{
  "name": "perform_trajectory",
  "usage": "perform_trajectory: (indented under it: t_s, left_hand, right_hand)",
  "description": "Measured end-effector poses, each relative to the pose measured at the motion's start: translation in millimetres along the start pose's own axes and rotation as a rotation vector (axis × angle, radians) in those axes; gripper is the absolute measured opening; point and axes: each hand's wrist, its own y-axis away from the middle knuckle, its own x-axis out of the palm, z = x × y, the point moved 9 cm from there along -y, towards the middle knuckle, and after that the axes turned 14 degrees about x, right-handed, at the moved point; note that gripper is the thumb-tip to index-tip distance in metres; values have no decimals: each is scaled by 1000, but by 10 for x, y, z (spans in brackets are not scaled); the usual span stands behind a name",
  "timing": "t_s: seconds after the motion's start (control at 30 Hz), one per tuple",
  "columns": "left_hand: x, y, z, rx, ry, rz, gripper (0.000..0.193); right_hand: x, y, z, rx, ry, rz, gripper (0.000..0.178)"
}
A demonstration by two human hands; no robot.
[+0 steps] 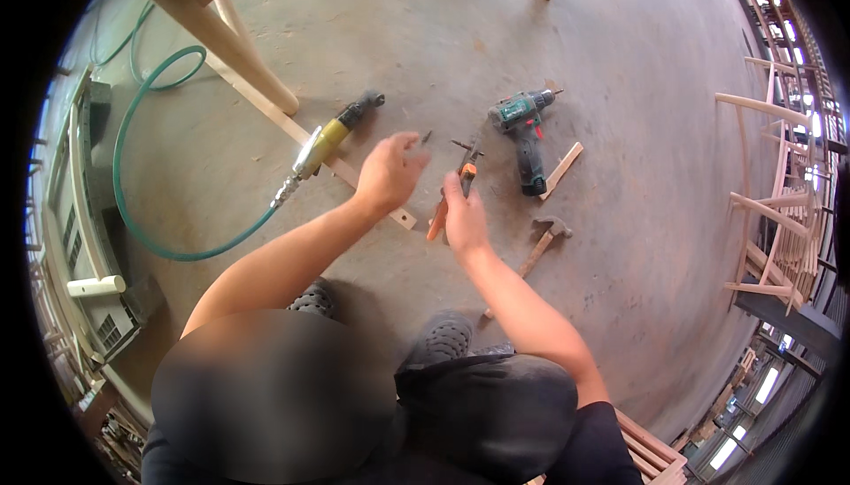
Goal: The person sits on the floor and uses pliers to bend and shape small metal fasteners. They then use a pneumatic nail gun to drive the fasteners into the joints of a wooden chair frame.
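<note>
My right hand [465, 219] is closed around a pair of pliers with orange handles [436, 222]. The dark jaws point away from me, and a short dark piece, perhaps a screw, shows beside them. To the left, my left hand [390, 171] is held with fingers and thumb apart and nothing visible between them; it is slightly blurred. Just past its fingertips is a small dark object [427, 137], too small to name. Under my left wrist a wooden strip [403, 218] with a hole near its end lies on the floor.
A yellow air tool [325, 144] with a green hose [124, 180] lies left. Right of the pliers are a green-black cordless drill [527, 135], a short wood piece [563, 171] and a claw hammer [538, 250]. Wooden furniture legs [257, 69] stand far left; wooden frames [770, 202] line the right.
</note>
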Motion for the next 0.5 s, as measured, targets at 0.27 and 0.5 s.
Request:
perform_trajectory:
  t_s: [0.27, 0.5]
  left_hand:
    - [742, 569, -408, -434, 605, 916, 66]
    - [1094, 743, -115, -218, 24, 831, 79]
  right_hand:
    - [-22, -350, -465, 104, -379, -31, 51]
    - [-95, -40, -440, 99, -436, -32, 61]
